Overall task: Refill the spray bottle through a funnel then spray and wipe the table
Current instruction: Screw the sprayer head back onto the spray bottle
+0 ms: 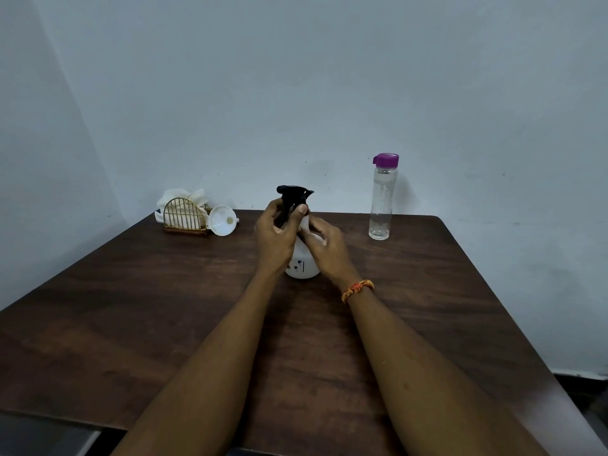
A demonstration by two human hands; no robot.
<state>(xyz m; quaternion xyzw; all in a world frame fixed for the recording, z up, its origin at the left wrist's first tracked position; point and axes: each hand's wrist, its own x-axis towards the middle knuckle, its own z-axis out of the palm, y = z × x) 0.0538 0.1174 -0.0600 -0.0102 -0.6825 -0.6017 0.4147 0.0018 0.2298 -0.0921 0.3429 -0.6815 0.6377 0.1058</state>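
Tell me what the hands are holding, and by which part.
Both grip the spray bottle: the left hand at the black trigger head, the right hand around the white neck.

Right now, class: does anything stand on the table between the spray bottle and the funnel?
Nothing visible does. The left hand and right hand grip the spray bottle; bare table separates it from the funnel, which lies beside the gold rack.

Bare forearms, orange beaded bracelet [357,288] on right wrist.
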